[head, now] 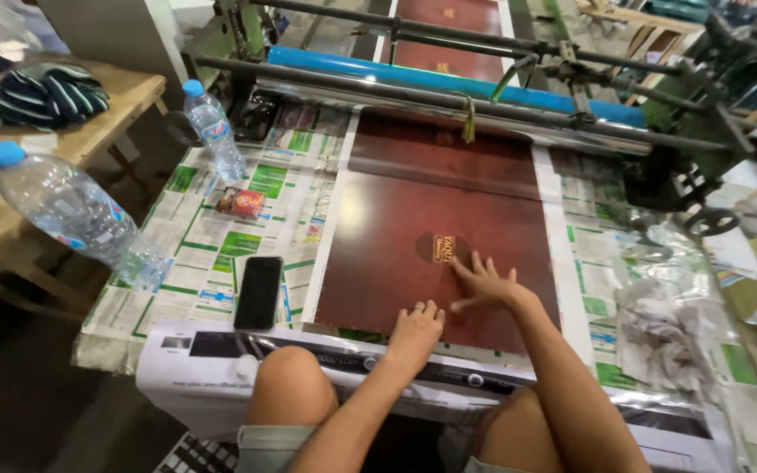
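A black phone (258,292) and two water bottles (76,213) lie left of the dark red sheet (431,219). The sheet's long axis runs away from me toward the blue roller (449,83). My left hand (415,328) and right hand (482,282) press flat on the sheet's near end, fingers spread, gripping nothing.

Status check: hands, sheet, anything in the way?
Left hand flat on the dark red sheet, near edge. Right hand spread on it, beside the gold emblem. Phone and bottles lie left, off the sheet.

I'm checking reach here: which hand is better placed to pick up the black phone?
Left. The left hand rests at the sheet's near edge, closer to the phone; the right hand lies farther right.
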